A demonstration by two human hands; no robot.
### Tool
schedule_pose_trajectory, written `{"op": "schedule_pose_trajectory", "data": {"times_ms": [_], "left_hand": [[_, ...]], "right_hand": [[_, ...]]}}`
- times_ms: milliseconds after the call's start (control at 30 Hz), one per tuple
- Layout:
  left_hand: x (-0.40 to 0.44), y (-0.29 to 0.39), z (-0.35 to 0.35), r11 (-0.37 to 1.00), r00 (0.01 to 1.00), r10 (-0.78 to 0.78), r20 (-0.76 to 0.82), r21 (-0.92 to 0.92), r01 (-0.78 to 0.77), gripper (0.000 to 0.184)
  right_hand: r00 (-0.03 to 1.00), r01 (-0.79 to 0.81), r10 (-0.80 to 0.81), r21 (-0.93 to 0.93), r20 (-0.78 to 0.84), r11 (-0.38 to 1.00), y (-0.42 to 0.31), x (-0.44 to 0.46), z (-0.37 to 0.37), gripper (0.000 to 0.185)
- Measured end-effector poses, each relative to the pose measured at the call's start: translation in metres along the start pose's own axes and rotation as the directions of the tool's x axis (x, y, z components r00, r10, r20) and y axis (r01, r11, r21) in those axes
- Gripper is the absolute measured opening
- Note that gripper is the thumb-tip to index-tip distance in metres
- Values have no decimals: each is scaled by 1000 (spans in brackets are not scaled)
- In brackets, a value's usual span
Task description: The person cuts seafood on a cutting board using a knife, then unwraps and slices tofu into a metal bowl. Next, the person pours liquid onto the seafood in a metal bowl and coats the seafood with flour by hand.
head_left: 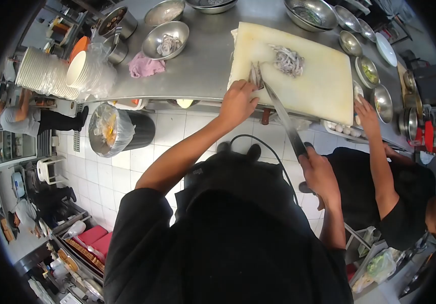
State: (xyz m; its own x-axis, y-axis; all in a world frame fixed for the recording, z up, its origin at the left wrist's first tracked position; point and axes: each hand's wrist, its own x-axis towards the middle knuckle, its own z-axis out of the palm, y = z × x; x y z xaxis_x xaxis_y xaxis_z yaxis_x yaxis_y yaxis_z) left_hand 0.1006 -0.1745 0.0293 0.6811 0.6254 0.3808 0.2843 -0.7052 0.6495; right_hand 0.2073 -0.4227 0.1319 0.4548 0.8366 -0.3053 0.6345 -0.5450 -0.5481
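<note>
My right hand grips the handle of a long kitchen knife. The blade points away from me, its tip beside some greyish-purple, squid-like strips near the left front edge of the white cutting board. With curled fingers, my left hand presses on the near end of these strips; its fingertips are partly hidden. Further back on the board lies a pile of cut strips. More of the same pale purple pieces sit in a steel bowl to the left.
A pink cloth, stacked white tubs and steel pots stand left. Several bowls line the right. A co-worker's hand is at the board's right edge. A lined bin stands on the floor.
</note>
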Motion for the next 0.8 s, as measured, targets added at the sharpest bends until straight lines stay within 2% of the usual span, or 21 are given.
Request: {"op": "schedule_pose_trajectory", "data": {"times_ms": [100, 367, 533, 633, 800], "left_hand": [[-1, -6, -3, 993, 989, 101, -113, -45, -106, 17], [3, -20, 5, 983, 984, 148, -102, -99, -158, 11], [3, -27, 8, 971, 981, 173, -87, -149, -185, 11], [5, -26, 7, 970, 981, 180, -65, -153, -188, 10], [9, -29, 7, 965, 977, 212, -9, -152, -211, 9]], "right_hand": [[999, -26, 25, 11, 41, 1000, -7, 3, -1, 22], [975, -177, 166, 64, 148, 982, -22, 9, -5, 20], [922, -352, 318, 134, 221, 926, -41, 9, -5, 21], [983, -164, 158, 57, 92, 985, -30, 6, 5, 21], [979, -173, 174, -24, 103, 985, -41, 8, 3, 20]]}}
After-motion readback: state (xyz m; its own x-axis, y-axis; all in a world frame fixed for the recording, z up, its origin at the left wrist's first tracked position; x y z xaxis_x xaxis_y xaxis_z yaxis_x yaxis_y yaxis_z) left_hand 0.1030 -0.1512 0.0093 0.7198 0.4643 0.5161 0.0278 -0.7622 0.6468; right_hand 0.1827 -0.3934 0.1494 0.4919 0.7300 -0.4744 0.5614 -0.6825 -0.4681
